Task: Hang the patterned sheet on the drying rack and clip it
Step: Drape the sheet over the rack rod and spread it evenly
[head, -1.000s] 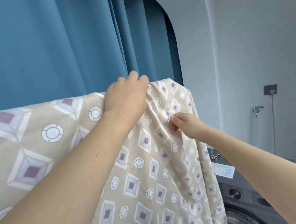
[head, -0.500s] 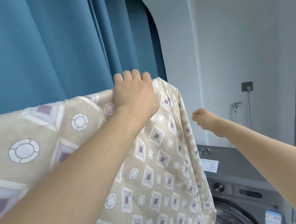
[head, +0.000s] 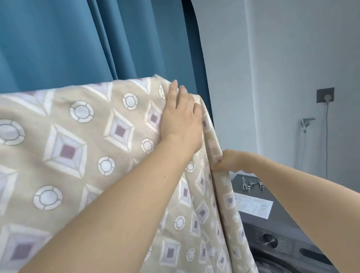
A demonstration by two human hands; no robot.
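I see the sheet (head: pixel 70 151) draped high before the curtain (head: pixel 55 38). My left hand (head: pixel 178 121) presses it flat with straight fingers; my right hand (head: pixel 227 161) pinches its right edge.

We see the patterned sheet (head: pixel 70 151) in a warm beige, printed with white-edged diamonds that shade from pale lilac to a plum-purple square at the centre, and with white rings outlined in grey between them. Behind it we find a curtain (head: pixel 55 38) of deep teal blue against a wall (head: pixel 297 37) of pale grey-white. The washing machine (head: pixel 279 237) is dark charcoal grey with a white printed label (head: pixel 254 207) on top, and the socket plate (head: pixel 325 95) on the wall is dark grey with a white plug.
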